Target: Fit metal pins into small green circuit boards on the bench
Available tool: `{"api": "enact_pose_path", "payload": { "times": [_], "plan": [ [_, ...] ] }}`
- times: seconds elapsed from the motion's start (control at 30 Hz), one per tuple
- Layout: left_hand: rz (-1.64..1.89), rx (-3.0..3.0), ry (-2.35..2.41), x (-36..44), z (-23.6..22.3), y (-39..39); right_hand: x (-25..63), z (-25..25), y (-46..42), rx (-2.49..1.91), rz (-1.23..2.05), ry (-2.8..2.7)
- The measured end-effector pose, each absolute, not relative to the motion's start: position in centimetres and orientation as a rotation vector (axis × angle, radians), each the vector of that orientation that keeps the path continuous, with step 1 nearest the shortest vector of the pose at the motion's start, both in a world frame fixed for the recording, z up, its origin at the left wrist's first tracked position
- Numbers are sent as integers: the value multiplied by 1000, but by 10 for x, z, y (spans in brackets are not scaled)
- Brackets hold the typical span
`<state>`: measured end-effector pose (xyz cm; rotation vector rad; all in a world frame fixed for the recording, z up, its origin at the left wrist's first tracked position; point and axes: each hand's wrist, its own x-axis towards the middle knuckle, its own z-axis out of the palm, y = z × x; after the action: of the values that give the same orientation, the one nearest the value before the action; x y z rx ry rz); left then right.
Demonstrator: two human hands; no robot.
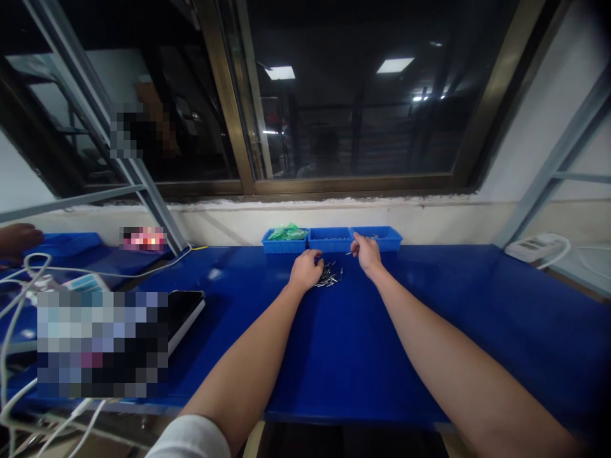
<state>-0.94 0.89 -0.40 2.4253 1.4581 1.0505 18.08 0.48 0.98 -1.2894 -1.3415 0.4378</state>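
On the blue tabletop lies a loose pile of small metal pins (329,276), silver and dark, too small to name more exactly. My left hand (305,270) rests at the pile's left edge, its fingers curved and apart. Pinched in the fingertips of my right hand (366,254) is a small thin metal pin (349,254), held just in front of the bins. Behind my hands stand three blue bins: the left bin (285,247) holds green plastic (289,233), while the middle bin (329,245) and the right bin (392,242) contain small metal pieces.
A dark flat device (188,300) with a pale edge lies on the left, partly blurred out, among white cables (6,362). At far left another person's hand (19,238) is near a blue tray (71,243). A white power strip (537,247) sits at right, beneath a metal frame.
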Motion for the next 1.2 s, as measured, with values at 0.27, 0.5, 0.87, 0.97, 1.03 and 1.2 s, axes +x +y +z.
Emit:
{"api": "enact_pose_path", "payload": {
  "times": [0.27, 0.5, 0.87, 0.97, 1.03, 1.2],
  "plan": [
    [1002, 2469, 1435, -8, -5, 8, 180, 12, 8, -1238, 653, -1306],
    [993, 2471, 1390, -8, -5, 8, 178, 8, 5, -1085, 867, -1335],
    [371, 2685, 1272, -2, -2, -10, 159, -10, -8, -1565, 174, -1979],
    [321, 2681, 1270, -2, -1, -9, 157, -9, -10, -1566, 202, -1994],
    [301, 2676, 1269, -2, -1, -9, 157, -9, -11, -1571, 246, -1964],
    [284, 2667, 1264, -1, -1, -9, 158, -11, -12, -1560, 275, -1919]
  ]
}}
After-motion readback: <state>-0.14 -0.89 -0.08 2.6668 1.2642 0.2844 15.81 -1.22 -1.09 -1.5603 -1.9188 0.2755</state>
